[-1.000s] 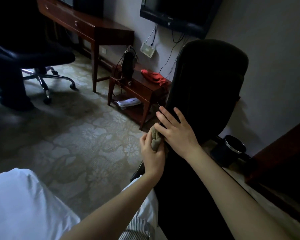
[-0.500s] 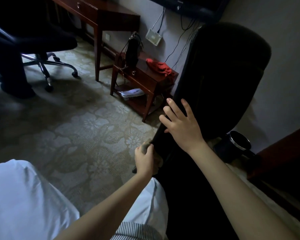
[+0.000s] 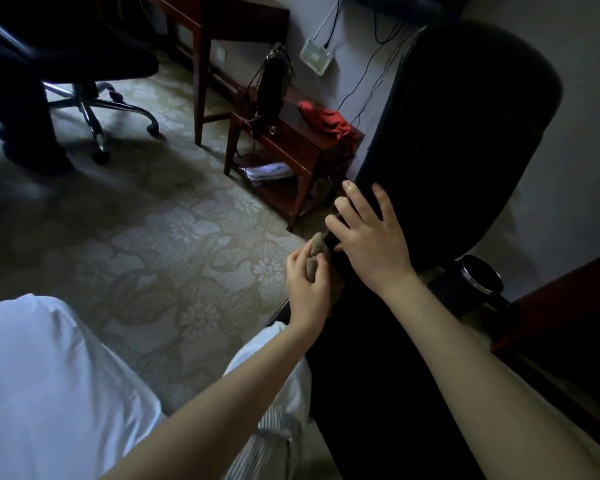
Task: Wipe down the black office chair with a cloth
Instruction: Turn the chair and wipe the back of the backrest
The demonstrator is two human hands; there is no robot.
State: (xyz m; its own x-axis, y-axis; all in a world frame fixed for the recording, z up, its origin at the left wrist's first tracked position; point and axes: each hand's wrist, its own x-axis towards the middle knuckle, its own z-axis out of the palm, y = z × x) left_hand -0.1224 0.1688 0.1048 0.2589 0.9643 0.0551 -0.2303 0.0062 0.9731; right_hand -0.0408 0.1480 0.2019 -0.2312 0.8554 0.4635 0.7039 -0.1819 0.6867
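The black office chair [image 3: 465, 140] fills the right half of the view, its tall backrest turned edge-on to me. My left hand [image 3: 307, 289] grips a bunched greyish cloth [image 3: 315, 252] and presses it against the backrest's left edge. My right hand [image 3: 369, 239] lies flat on the backrest just above the cloth, fingers spread, bracing the chair. The chair's seat and base are lost in darkness below my arms.
A low wooden side table [image 3: 302, 147] with a red cloth [image 3: 328, 119] and a black bag [image 3: 272, 88] stands behind the chair's edge. A second office chair [image 3: 94, 98] is at the far left. A dark mug [image 3: 478, 277] sits right. White bedding [image 3: 49, 386] lies at lower left.
My left hand slid the cloth down the backrest edge, then came back up a little so the cloth shows again. My right hand stayed flat on the backrest. The camera tilted down.
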